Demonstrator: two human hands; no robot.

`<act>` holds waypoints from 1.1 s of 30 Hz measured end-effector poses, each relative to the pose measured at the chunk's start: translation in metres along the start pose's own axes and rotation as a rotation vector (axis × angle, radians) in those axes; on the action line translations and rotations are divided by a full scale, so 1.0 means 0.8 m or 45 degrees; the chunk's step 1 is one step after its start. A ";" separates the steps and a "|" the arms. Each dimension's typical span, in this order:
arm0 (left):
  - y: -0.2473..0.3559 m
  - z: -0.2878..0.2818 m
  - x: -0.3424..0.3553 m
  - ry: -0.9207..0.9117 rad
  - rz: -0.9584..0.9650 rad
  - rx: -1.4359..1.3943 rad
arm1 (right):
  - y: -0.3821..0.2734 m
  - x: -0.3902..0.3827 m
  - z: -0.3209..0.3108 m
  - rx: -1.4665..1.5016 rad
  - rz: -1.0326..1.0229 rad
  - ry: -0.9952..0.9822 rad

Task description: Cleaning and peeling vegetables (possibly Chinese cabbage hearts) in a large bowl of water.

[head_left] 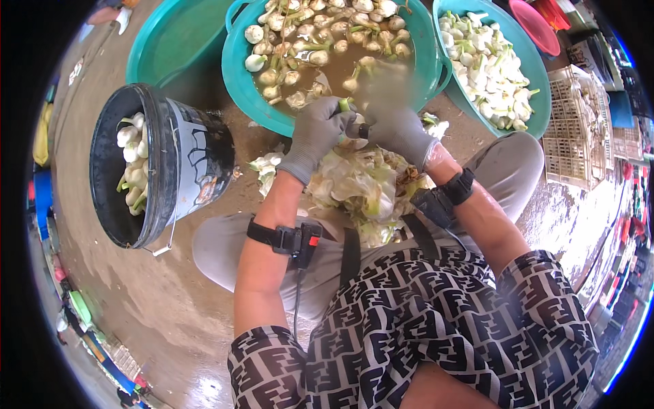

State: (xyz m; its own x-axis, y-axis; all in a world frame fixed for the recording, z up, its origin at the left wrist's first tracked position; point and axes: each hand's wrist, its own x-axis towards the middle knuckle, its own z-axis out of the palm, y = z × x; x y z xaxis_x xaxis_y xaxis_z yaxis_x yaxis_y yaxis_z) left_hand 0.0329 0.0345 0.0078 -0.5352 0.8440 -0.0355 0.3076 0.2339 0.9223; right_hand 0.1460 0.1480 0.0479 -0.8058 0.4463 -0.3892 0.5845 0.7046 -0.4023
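Both my hands wear grey gloves and meet over the near rim of a teal basin [262,112]. In my left hand [317,136] is a garlic bulb [351,142], its cut green stem showing above the fingers. My right hand [402,136] is closed close beside the bulb. A small dark piece [364,131] shows between the two hands; its kind is unclear. A blurred smudge covers part of the right fingers. Below the hands lies a heap of pale, papery garlic peelings [361,187]. Many unpeeled-looking garlic bulbs [317,57] float in the basin's brown water.
At the left stands a black bucket [160,198] with several white bulbs inside. Another teal tub [153,51] is behind it. A teal tub [541,102] of clean white garlic stands at the right, near a pink basin [535,27] and plastic crates [569,129].
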 end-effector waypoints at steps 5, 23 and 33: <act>0.002 -0.002 -0.002 -0.027 -0.095 0.112 | -0.004 0.001 0.003 -0.063 -0.040 -0.055; -0.001 0.003 -0.004 0.039 -0.373 -0.738 | 0.031 -0.006 0.041 1.344 -0.107 -0.035; -0.002 0.008 -0.005 0.174 0.239 0.121 | 0.042 0.002 0.038 1.591 0.033 0.022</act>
State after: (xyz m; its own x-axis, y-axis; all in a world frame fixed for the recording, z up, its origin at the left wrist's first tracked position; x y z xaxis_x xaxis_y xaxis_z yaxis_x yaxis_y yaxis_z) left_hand 0.0394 0.0339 0.0040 -0.5612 0.8053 0.1910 0.4807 0.1294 0.8673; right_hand 0.1672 0.1557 0.0084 -0.7882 0.4663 -0.4016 0.2826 -0.3055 -0.9093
